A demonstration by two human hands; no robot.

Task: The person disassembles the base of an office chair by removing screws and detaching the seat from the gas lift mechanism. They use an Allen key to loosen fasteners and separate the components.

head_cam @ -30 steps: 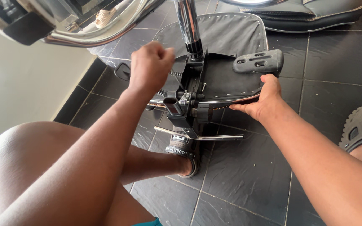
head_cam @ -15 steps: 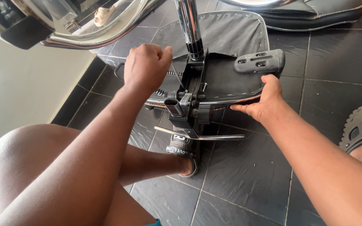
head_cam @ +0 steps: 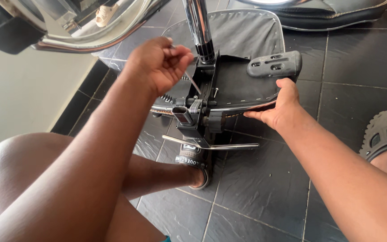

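left hand (head_cam: 160, 67) fingers pinch thin metal tool (head_cam: 192, 80); right hand (head_cam: 276, 107) fingers grip seat base (head_cam: 242, 85).

chrome post (head_cam: 201, 27): glossy metal | seat underside (head_cam: 234, 33): matt cloth, probably | floor tiles (head_cam: 350, 58): matt slate
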